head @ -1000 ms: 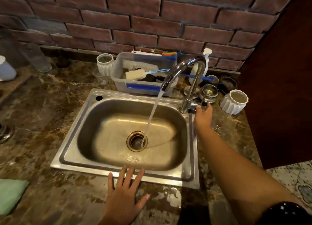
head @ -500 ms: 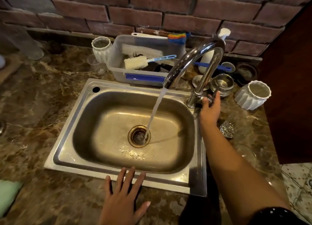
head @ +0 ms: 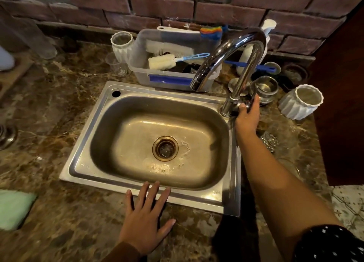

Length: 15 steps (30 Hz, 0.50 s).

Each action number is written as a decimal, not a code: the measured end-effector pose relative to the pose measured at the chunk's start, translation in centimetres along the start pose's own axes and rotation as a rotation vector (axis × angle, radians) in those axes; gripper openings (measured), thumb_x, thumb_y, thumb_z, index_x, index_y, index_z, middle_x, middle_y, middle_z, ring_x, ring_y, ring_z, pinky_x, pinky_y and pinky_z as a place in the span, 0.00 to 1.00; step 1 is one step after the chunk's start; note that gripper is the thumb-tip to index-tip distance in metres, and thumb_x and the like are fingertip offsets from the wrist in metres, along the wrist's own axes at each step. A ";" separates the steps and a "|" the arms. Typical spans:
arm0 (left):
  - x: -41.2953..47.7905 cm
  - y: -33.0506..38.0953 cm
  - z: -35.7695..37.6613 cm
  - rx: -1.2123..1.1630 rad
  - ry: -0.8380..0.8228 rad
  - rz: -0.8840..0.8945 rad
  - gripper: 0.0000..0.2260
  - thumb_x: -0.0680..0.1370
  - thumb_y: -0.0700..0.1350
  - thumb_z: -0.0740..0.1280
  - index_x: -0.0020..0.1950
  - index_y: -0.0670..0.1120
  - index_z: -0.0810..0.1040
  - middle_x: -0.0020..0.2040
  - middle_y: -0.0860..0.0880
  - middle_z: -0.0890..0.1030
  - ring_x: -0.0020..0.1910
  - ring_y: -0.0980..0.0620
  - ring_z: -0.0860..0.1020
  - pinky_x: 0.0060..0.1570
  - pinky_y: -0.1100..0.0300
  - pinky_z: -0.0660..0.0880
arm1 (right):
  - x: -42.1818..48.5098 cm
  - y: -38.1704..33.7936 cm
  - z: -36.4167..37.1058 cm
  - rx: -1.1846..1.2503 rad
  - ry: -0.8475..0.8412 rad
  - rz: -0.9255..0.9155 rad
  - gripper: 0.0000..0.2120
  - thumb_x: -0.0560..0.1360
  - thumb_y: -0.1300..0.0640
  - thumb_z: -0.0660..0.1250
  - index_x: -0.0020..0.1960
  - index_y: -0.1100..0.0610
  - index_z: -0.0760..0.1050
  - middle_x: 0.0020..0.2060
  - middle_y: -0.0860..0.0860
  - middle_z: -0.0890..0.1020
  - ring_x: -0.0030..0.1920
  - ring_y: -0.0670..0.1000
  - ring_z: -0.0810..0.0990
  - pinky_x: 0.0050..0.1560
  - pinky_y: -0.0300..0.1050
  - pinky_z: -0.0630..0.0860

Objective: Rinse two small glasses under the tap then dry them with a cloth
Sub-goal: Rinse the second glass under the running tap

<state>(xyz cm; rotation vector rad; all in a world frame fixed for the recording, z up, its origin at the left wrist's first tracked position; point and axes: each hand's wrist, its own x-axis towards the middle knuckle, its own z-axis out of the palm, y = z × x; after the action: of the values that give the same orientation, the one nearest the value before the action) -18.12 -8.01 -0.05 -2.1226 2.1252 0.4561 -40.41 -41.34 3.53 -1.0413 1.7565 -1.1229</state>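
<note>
Head view: right hand (head: 247, 117) curls around the tap handle (head: 242, 104); left hand (head: 145, 220) lies flat, fingers spread, on the front rim of the sink (head: 197, 199). Clear glasses (head: 270, 141) sit on the counter (head: 59, 232) right of the sink, green cloth (head: 13, 208) far left.

The sink (head: 92, 143) basin is open from above and from the left. The tap (head: 232, 51) arches over its back right corner, and a plastic tub (head: 141, 72) of brushes walls off the back rim. The right hand (head: 247, 118) grips the tap's handle. Its forearm runs along the right rim, penning the clear glasses (head: 269, 141) against a white ribbed pot (head: 299, 106) and a dark cabinet (head: 344, 104). The left hand (head: 145, 222) lies flat at the front rim. Broad bare counter (head: 59, 114) spreads left of the sink.
</note>
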 end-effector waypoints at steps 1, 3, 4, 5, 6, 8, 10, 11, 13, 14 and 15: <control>0.0 0.0 0.0 -0.001 0.000 -0.001 0.34 0.77 0.71 0.55 0.79 0.56 0.65 0.77 0.46 0.70 0.76 0.42 0.62 0.72 0.34 0.48 | 0.0 -0.1 0.0 -0.005 0.003 0.003 0.28 0.84 0.59 0.59 0.81 0.50 0.55 0.79 0.52 0.62 0.78 0.54 0.61 0.75 0.49 0.58; 0.0 0.0 0.0 -0.003 -0.008 -0.001 0.34 0.77 0.71 0.53 0.79 0.56 0.65 0.77 0.46 0.69 0.76 0.42 0.62 0.72 0.33 0.48 | 0.0 -0.2 0.1 -0.019 0.008 0.004 0.27 0.84 0.58 0.58 0.81 0.50 0.54 0.79 0.52 0.62 0.78 0.54 0.61 0.75 0.49 0.58; 0.0 0.0 0.0 -0.005 -0.010 -0.001 0.34 0.77 0.71 0.53 0.79 0.56 0.65 0.77 0.46 0.69 0.76 0.42 0.62 0.72 0.33 0.48 | 0.0 -0.2 0.0 -0.025 0.006 0.006 0.28 0.84 0.58 0.58 0.81 0.49 0.54 0.79 0.52 0.62 0.78 0.54 0.61 0.75 0.50 0.58; 0.0 0.0 0.0 -0.009 -0.008 0.001 0.34 0.77 0.71 0.53 0.79 0.56 0.65 0.77 0.46 0.70 0.76 0.42 0.62 0.73 0.33 0.48 | 0.0 -0.2 0.0 -0.029 0.002 0.014 0.28 0.84 0.58 0.58 0.81 0.49 0.54 0.79 0.53 0.61 0.78 0.55 0.60 0.75 0.51 0.58; 0.0 0.0 0.0 -0.013 0.002 0.004 0.34 0.77 0.71 0.53 0.79 0.56 0.65 0.77 0.47 0.70 0.76 0.42 0.62 0.73 0.34 0.47 | 0.1 -0.2 0.0 -0.036 -0.001 0.023 0.28 0.84 0.58 0.58 0.81 0.49 0.54 0.79 0.53 0.61 0.78 0.55 0.60 0.75 0.52 0.58; 0.0 0.1 -0.1 -0.020 0.016 0.008 0.33 0.78 0.71 0.53 0.79 0.56 0.65 0.76 0.47 0.71 0.76 0.42 0.63 0.73 0.35 0.46 | 0.1 -0.7 0.0 -0.067 -0.007 0.046 0.29 0.84 0.59 0.58 0.81 0.48 0.53 0.78 0.55 0.62 0.77 0.57 0.62 0.75 0.54 0.60; -0.1 0.1 -0.2 -0.035 0.014 0.000 0.33 0.78 0.71 0.53 0.79 0.56 0.65 0.76 0.47 0.72 0.76 0.42 0.64 0.74 0.35 0.46 | -0.3 -1.4 -0.1 -0.087 -0.023 0.076 0.30 0.83 0.60 0.59 0.81 0.48 0.52 0.77 0.56 0.63 0.76 0.59 0.64 0.74 0.55 0.62; -0.1 0.2 -0.3 -0.045 0.000 -0.006 0.33 0.78 0.71 0.53 0.79 0.57 0.65 0.76 0.48 0.72 0.76 0.42 0.64 0.74 0.35 0.47 | -0.7 -1.8 -0.2 -0.101 -0.031 0.088 0.31 0.83 0.60 0.60 0.81 0.48 0.51 0.78 0.56 0.62 0.76 0.59 0.64 0.74 0.56 0.62; -0.3 0.2 -0.4 -0.061 -0.046 -0.021 0.32 0.78 0.71 0.51 0.79 0.57 0.64 0.76 0.49 0.71 0.77 0.43 0.65 0.74 0.35 0.50 | -2.2 -2.4 -0.6 -0.142 -0.065 0.084 0.32 0.82 0.59 0.63 0.81 0.51 0.52 0.78 0.56 0.61 0.77 0.59 0.63 0.74 0.56 0.62; -0.4 0.2 -0.6 -0.058 -0.058 -0.027 0.32 0.79 0.70 0.51 0.79 0.58 0.64 0.76 0.49 0.72 0.77 0.43 0.66 0.73 0.34 0.51 | -3.2 -2.4 -0.9 -0.154 -0.084 0.065 0.32 0.81 0.59 0.65 0.80 0.52 0.55 0.77 0.56 0.63 0.76 0.59 0.65 0.73 0.55 0.65; -0.4 0.2 -0.6 -0.059 -0.064 -0.030 0.31 0.79 0.70 0.52 0.79 0.58 0.64 0.75 0.49 0.72 0.76 0.43 0.67 0.73 0.34 0.52 | -4.5 -2.4 -1.3 -0.162 -0.098 0.042 0.29 0.79 0.59 0.66 0.78 0.54 0.61 0.73 0.57 0.68 0.73 0.59 0.69 0.69 0.53 0.68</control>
<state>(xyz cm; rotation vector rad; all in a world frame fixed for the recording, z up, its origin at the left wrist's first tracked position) -18.26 -7.80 0.69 -2.1369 2.0676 0.5818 -39.46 -37.53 7.01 -1.1308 1.8045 -0.9002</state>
